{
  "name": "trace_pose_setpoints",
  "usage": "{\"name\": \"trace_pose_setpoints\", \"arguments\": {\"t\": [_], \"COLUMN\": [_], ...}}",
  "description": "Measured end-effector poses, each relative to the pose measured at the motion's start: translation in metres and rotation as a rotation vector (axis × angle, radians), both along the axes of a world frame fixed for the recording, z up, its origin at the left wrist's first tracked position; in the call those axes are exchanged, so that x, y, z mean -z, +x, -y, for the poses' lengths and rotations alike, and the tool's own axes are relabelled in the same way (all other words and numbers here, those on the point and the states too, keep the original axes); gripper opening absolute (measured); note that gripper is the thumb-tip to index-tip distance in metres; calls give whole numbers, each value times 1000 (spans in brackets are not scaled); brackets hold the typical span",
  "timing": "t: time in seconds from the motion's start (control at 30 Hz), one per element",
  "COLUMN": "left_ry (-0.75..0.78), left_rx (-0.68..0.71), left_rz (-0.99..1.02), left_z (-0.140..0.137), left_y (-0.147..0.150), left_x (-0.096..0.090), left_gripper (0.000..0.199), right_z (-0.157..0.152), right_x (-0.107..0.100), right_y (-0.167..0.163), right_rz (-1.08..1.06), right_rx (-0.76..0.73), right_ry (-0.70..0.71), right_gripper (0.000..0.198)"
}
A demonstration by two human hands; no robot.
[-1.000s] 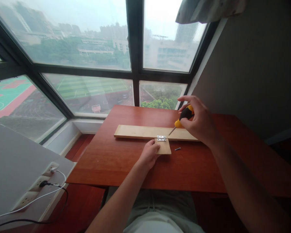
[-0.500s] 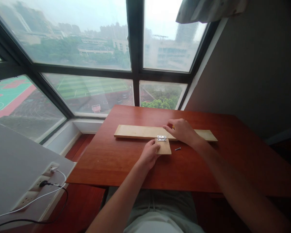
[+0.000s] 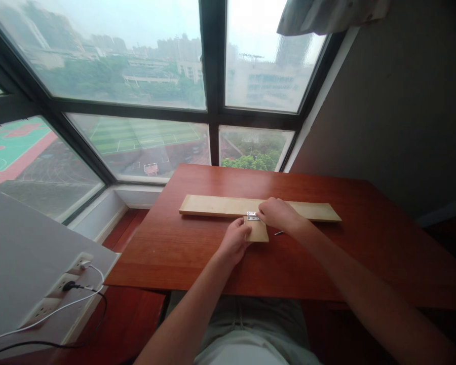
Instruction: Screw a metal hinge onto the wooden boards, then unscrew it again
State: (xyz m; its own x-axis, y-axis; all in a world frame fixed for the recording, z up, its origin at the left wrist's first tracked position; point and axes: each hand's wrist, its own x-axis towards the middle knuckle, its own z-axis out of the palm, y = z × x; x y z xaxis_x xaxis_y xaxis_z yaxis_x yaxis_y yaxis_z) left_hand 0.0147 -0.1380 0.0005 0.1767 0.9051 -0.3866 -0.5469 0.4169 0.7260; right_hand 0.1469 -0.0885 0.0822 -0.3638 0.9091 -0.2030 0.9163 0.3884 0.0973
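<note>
A long pale wooden board (image 3: 213,204) lies across the table. Against its near edge is a small square wooden piece (image 3: 257,233), with a silver metal hinge (image 3: 253,216) lying where the two meet. My left hand (image 3: 234,239) grips the small piece by its left side, thumb on top. Curled beside the hinge's right end, my right hand (image 3: 279,214) has its fingers closed; whatever they hold is hidden. Below my right wrist, part of a small metal screw (image 3: 278,233) shows on the table.
The reddish-brown table (image 3: 175,253) stands by large dark-framed windows (image 3: 214,116). To the left, a low white wall carries sockets (image 3: 63,285) with a white and a black cable plugged in. A curtain (image 3: 330,17) hangs at the upper right.
My right hand has come down and toward me, from above the long board to the hinge's right end. A bit of yellow seen at its fingers is now hidden. My left hand stays put.
</note>
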Motion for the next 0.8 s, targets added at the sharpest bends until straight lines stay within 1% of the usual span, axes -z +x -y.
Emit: {"name": "trace_pose_setpoints", "arguments": {"t": [0.13, 0.27, 0.43, 0.6, 0.8], "left_ry": [-1, 1, -1, -1, -7], "left_rx": [-2, -3, -4, -4, -2], "left_rz": [-4, -1, 1, -8, -20], "left_z": [0, 0, 0, 0, -1], "left_y": [0, 0, 0, 0, 0], "left_x": [0, 0, 1, 1, 1], "left_gripper": [29, 27, 28, 30, 29], "right_z": [-1, -1, 0, 1, -2], "right_x": [-4, -3, -3, -6, 1], "right_y": [-2, -3, -2, -1, 2], "right_rz": [10, 23, 26, 10, -42], "right_rx": [10, 16, -12, -62, -112], "right_ry": [-26, -48, -66, -44, -7], "right_gripper": [33, 35, 28, 22, 23]}}
